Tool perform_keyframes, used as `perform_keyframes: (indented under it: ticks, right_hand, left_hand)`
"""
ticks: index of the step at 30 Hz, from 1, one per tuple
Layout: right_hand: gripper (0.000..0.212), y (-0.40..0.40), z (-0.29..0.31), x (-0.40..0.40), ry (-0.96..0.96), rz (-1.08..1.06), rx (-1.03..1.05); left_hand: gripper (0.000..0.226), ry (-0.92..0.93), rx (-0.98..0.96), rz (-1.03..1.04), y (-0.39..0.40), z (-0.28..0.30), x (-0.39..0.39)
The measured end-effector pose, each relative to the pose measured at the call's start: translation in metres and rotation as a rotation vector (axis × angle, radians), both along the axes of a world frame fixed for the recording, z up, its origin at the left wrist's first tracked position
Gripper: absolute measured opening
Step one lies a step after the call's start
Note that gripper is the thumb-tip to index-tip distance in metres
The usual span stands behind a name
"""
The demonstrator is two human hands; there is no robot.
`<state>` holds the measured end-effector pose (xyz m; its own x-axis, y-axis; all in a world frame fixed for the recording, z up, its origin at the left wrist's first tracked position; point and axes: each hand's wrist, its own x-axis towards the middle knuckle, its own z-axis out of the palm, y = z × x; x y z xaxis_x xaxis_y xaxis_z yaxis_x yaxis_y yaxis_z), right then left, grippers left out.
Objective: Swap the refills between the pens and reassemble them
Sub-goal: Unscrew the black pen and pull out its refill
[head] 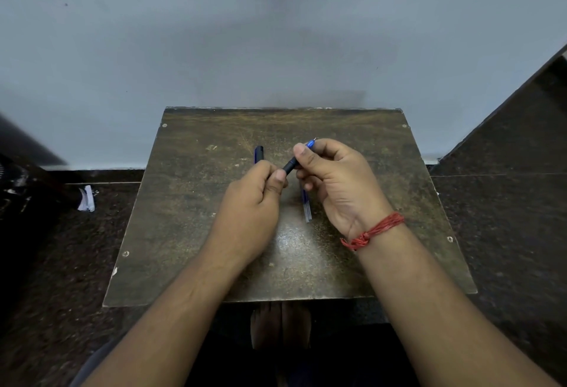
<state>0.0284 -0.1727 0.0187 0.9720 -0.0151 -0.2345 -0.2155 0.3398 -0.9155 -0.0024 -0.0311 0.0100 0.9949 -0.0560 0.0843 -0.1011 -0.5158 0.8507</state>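
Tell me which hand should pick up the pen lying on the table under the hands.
Right. The lying pen sits just below the right hand, beside its palm. The left hand lies farther off and grips the black pen that both hands hold, so it can keep that.

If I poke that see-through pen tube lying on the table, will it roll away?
Probably a little. The tube looks round and thin, so it likely rolls sideways easily. It seems light and stiff. The table looks flat, so it may stop soon.

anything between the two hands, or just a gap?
Head view: a black pen bridges them. The left hand grips its lower end and the right hand pinches the blue tip end. A clear barrel lies on the table below.
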Motion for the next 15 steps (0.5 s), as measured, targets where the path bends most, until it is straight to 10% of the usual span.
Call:
perform_keyframes:
  ticks: [10, 15]
  right_hand:
    - [0.012, 0.001, 0.000, 0.002, -0.179, 0.052, 0.028]
    - [0.013, -0.001, -0.001, 0.003, -0.105, 0.134, 0.022]
  left_hand:
    - [0.037, 0.365, -0.563, -0.092, 0.001, 0.008, 0.003]
    - [0.038, 0.281, -0.406, -0.042, 0.004, -0.003, 0.005]
